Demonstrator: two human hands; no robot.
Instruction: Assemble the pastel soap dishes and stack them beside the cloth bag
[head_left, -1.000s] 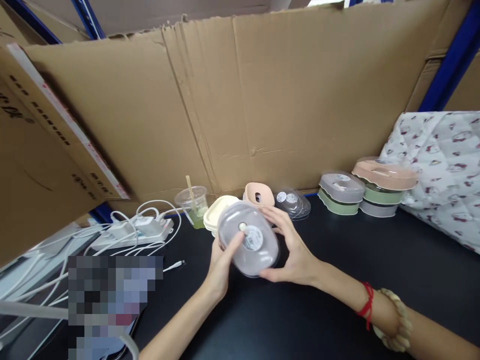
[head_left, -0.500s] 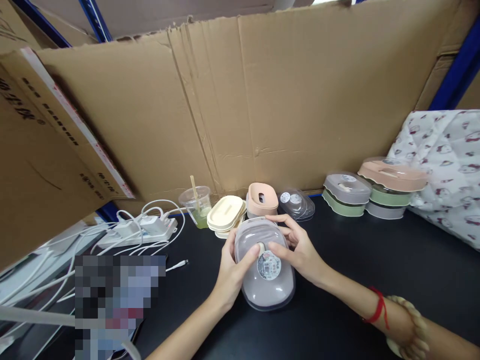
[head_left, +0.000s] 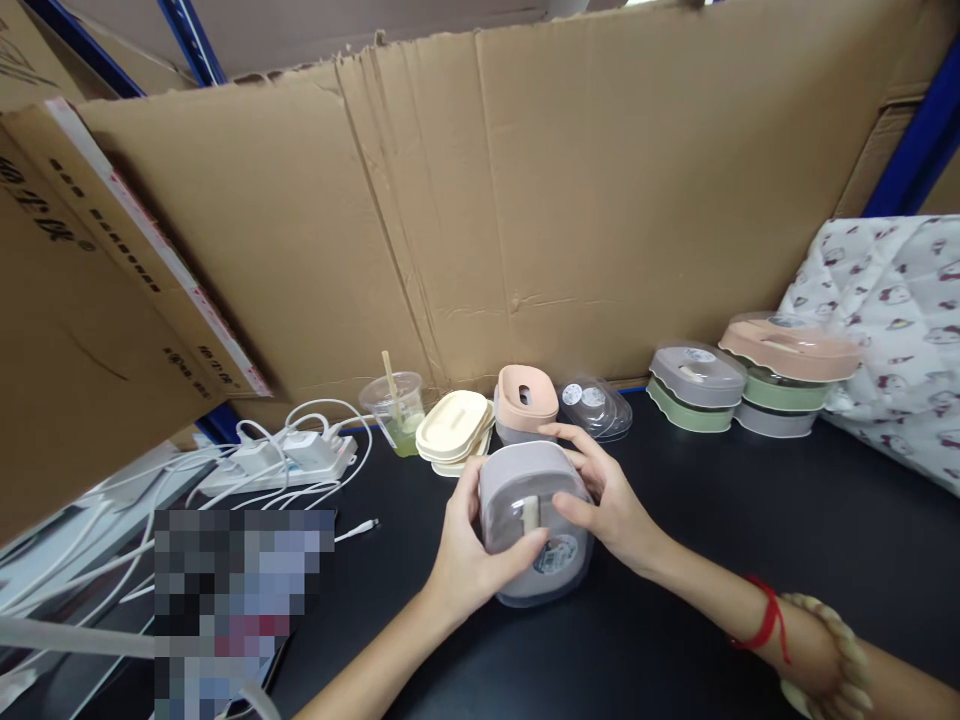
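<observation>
A grey-mauve oval box (head_left: 517,470) with a clear domed cover, a pale handle and a round sticker is held tilted above the black table. My left hand (head_left: 476,545) grips its left side, the thumb lying across the cover. On the right side, my right hand (head_left: 607,500) grips the box, its thumb on the cover near the handle. Behind the box stand a stack of pink oval parts (head_left: 517,405), cream oval lids (head_left: 450,425) and clear covers (head_left: 607,415).
Stacked grey and green boxes (head_left: 694,385) and a pink-topped stack (head_left: 784,360) stand at the right, beside a patterned white cloth (head_left: 900,320). A cup with green liquid (head_left: 405,430), a power strip (head_left: 311,465) and cables are at the left. Cardboard (head_left: 600,200) rises behind.
The box has tilted, so its far side wall shows more. My left thumb has slid right across the cover, and my right hand has moved slightly right.
</observation>
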